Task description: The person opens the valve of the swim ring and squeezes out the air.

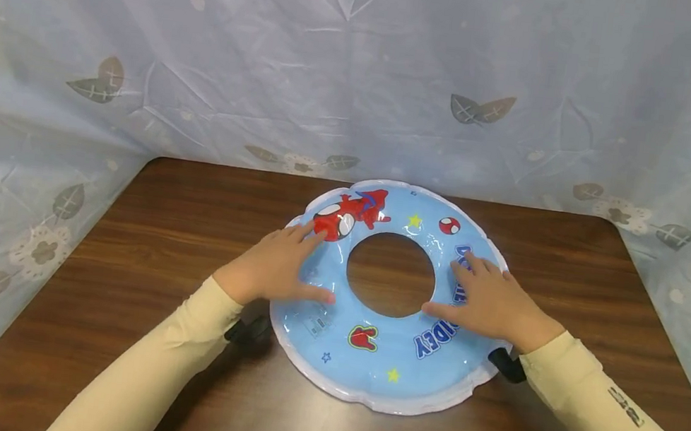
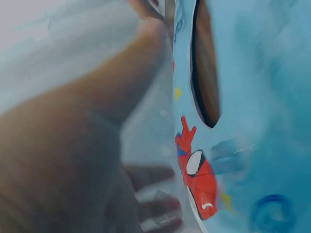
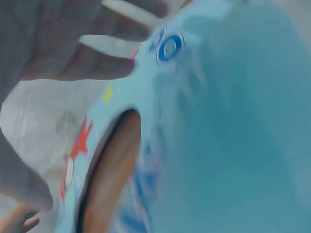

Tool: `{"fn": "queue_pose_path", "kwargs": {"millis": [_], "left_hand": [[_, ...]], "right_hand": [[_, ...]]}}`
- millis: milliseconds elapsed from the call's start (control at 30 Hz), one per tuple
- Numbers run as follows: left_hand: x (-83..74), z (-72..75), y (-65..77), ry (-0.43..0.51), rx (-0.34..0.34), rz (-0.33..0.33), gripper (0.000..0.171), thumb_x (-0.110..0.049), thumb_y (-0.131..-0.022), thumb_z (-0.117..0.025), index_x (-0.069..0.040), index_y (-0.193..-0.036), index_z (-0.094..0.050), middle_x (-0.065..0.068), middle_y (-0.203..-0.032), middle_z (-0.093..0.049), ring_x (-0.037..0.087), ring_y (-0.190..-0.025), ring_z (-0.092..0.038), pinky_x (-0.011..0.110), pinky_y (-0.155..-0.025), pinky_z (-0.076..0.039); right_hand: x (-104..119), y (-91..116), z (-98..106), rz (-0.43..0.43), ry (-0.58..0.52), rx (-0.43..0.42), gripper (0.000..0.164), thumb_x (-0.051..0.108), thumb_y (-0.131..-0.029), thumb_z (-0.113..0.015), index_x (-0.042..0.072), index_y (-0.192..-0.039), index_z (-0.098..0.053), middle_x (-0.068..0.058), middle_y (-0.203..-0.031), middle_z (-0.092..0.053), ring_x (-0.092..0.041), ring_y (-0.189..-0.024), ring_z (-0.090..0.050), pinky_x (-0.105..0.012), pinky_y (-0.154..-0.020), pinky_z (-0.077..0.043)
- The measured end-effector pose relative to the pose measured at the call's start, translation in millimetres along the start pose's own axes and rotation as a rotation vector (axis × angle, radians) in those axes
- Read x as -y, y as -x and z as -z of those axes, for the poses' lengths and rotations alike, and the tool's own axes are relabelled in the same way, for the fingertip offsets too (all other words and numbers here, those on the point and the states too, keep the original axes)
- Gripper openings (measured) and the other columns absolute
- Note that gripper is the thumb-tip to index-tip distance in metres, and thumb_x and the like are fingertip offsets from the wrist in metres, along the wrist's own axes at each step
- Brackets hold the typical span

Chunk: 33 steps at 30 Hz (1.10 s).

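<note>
A light blue swim ring (image 1: pixel 359 373) with a white rim lies flat on the wooden table, printed with a red cartoon figure, stars and blue lettering. Its round hole shows the wood beneath. Over the ring's left side is my left hand (image 1: pixel 276 264), fingers spread and nearly straight. My right hand (image 1: pixel 492 300) hovers or rests at the right side, over the lettering, its fingers likewise spread. In the left wrist view the swim ring (image 2: pixel 262 107) fills the right half beside the hand. The right wrist view shows straight fingers (image 3: pixel 97 63) over the swim ring (image 3: pixel 223 126).
The dark brown table (image 1: pixel 190 226) extends around the ring. Behind it and at both sides hangs a pale curtain (image 1: pixel 362 68) with leaf and flower prints. Dark wrist straps show below both wrists.
</note>
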<state>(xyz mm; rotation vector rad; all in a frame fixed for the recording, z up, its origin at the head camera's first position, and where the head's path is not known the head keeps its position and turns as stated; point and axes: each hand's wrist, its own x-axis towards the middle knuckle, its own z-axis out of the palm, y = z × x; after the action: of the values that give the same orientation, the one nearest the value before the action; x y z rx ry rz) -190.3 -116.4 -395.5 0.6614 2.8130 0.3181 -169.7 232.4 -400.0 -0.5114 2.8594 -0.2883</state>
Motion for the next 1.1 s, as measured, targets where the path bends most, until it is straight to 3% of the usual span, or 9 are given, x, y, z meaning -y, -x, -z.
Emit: {"fn": "queue_pose_path", "kwargs": {"millis": [133, 300, 467, 667, 900, 1100], "left_hand": [[1.0, 9.2, -39.2, -0.019, 0.019, -0.106, 0.103, -0.075, -0.086, -0.065, -0.013, -0.162, -0.035, 0.016, -0.169, -0.025, 0.038, -0.156, -0.022, 0.059, -0.125, -0.018], [-0.5, 3.2, -76.5, -0.072, 0.091, -0.098, 0.101, -0.08, -0.088, -0.056, -0.017, -0.163, -0.034, 0.013, -0.172, -0.019, 0.035, -0.159, -0.016, 0.059, -0.125, -0.015], [-2.0, -1.0, -89.7, -0.072, 0.133, -0.06, 0.098, -0.079, -0.089, -0.054, -0.018, -0.162, -0.036, 0.013, -0.172, -0.018, 0.036, -0.158, -0.017, 0.059, -0.125, -0.015], [-6.1, 0.9, -92.6, -0.049, 0.168, -0.038, 0.093, -0.075, -0.091, -0.057, -0.019, -0.162, -0.037, 0.011, -0.172, -0.02, 0.035, -0.158, -0.019, 0.056, -0.126, -0.018], [-34.2, 8.3, -109.6, -0.145, 0.157, -0.04, 0.09, -0.074, -0.093, -0.056, -0.019, -0.161, -0.038, 0.013, -0.168, -0.03, 0.036, -0.156, -0.025, 0.055, -0.125, -0.021], [-49.9, 8.0, -132.7, -0.139, 0.186, -0.083, 0.088, -0.074, -0.095, -0.05, -0.022, -0.164, -0.032, 0.013, -0.172, -0.021, 0.034, -0.158, -0.017, 0.054, -0.127, -0.015]], "right_hand": [[-12.5, -25.9, 10.5, 0.04, -0.039, -0.009, 0.095, 0.061, -0.091, -0.067, -0.002, -0.156, -0.039, -0.031, -0.164, -0.028, -0.056, -0.148, -0.027, -0.071, -0.108, -0.034], [-18.7, -51.6, 8.7, 0.063, -0.081, 0.032, 0.091, 0.055, -0.095, -0.066, 0.0, -0.159, -0.034, -0.024, -0.168, -0.024, -0.048, -0.153, -0.021, -0.065, -0.117, -0.027], [-23.8, -65.5, 6.6, 0.039, -0.091, 0.058, 0.089, 0.059, -0.097, -0.061, 0.002, -0.16, -0.034, -0.022, -0.168, -0.025, -0.046, -0.155, -0.02, -0.062, -0.12, -0.023], [-29.8, -72.4, 6.7, 0.009, -0.086, 0.114, 0.089, 0.061, -0.098, -0.058, 0.003, -0.161, -0.033, -0.024, -0.168, -0.023, -0.048, -0.154, -0.019, -0.065, -0.118, -0.026], [-18.3, -83.4, 14.6, 0.025, -0.035, 0.141, 0.087, 0.06, -0.099, -0.056, 0.001, -0.159, -0.035, -0.026, -0.167, -0.025, -0.05, -0.153, -0.022, -0.066, -0.118, -0.024], [-7.3, -99.6, 19.2, 0.081, -0.028, 0.177, 0.087, 0.062, -0.101, -0.05, 0.003, -0.161, -0.031, -0.024, -0.169, -0.019, -0.048, -0.155, -0.017, -0.064, -0.121, -0.019]]}}
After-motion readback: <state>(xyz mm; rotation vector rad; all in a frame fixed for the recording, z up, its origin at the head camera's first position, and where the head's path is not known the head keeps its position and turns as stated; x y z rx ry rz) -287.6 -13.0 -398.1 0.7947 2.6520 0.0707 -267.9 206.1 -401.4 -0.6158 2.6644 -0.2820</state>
